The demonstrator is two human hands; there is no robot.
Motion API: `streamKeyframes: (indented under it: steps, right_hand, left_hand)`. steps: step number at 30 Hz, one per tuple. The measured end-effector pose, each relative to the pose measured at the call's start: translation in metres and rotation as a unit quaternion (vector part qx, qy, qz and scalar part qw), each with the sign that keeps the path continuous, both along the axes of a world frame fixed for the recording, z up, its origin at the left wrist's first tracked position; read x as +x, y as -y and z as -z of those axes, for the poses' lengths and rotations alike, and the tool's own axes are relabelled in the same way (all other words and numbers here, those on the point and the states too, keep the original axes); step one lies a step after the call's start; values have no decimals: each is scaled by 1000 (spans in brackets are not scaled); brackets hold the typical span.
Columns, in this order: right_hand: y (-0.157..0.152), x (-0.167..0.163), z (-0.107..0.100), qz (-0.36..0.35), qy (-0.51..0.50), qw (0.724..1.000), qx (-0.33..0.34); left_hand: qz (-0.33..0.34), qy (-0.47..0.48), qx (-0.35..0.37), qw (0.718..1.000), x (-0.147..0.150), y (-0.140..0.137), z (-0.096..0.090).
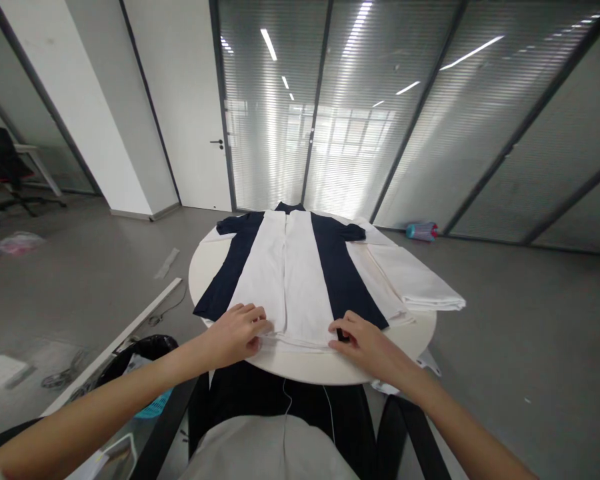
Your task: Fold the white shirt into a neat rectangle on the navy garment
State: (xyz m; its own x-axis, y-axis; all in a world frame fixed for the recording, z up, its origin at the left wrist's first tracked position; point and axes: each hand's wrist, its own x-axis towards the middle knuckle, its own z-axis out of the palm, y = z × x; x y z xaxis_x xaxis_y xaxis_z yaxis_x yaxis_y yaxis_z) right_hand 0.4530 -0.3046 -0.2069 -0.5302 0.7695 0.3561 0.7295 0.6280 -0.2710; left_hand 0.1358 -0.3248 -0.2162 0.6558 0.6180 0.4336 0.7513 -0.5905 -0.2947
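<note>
Both hands sit at the near hem of the navy-and-white shirt (290,267), spread flat on the round worktop (305,365): left hand (237,333) and right hand (363,340) each pinch the hem edge. Sides look already folded inward; bottom-up fold appears left. Folded white cloth (415,280) lies beside it.

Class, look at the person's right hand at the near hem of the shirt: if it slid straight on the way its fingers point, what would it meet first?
Probably the left hand, reached across the shirt's white hem; depth is uncertain.
</note>
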Motion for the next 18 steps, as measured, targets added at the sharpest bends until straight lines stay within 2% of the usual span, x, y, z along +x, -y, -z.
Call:
streamKeyframes:
  steps: [3,10,15,18]
  right_hand:
    - [2,0,11,24,-28,999,-23]
    - [-3,-7,27,30,-135,989,-44]
    - [-6,-8,30,36,-169,983,-55]
    - [-3,-8,30,39,-174,982,-63]
  left_hand:
    - [0,0,33,999,-1,-2,3]
    - [80,20,73,994,-16,-5,8]
    - [95,27,69,993,-18,-7,14]
    - [91,17,43,995,-26,1,8]
